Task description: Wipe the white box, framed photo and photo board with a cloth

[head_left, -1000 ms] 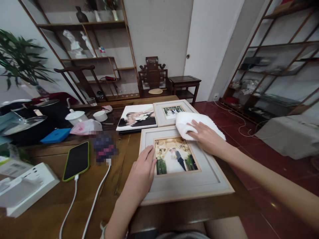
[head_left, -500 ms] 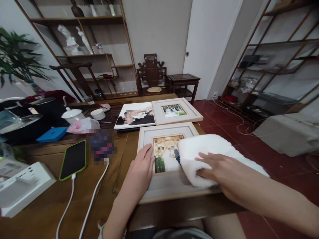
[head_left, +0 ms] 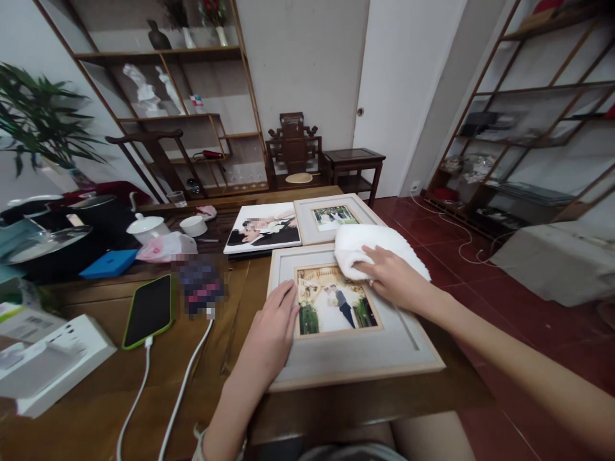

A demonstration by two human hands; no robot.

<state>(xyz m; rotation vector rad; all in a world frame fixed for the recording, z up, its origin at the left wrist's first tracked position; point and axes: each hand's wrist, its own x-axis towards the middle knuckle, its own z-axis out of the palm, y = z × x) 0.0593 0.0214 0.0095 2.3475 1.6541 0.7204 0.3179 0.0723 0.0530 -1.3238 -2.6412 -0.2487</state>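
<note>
A large light-wood picture frame point(head_left: 365, 349) with a wedding photo lies flat on the wooden table point(head_left: 96, 397) in front of me. My left hand point(head_left: 273, 330) lies flat and open on the frame's left border, holding it down. My right hand point(head_left: 391, 275) presses a folded white cloth point(head_left: 369, 246) against the frame's upper right part, fingers curled onto the cloth. Behind it lie a smaller framed photo point(head_left: 331, 219) and an unframed photo print point(head_left: 264, 227).
A phone in a green case point(head_left: 148, 310) lies on charge to the left, with white cables point(head_left: 182, 384) trailing toward me. A white box point(head_left: 43, 362), a blue pad point(head_left: 108, 262), cups point(head_left: 192, 224) and dark pots point(head_left: 52, 237) crowd the left. Shelving units stand behind and to the right.
My right hand slid the cloth down over the frame's lower right, then back up to its upper right corner. My left hand stayed on the left border.
</note>
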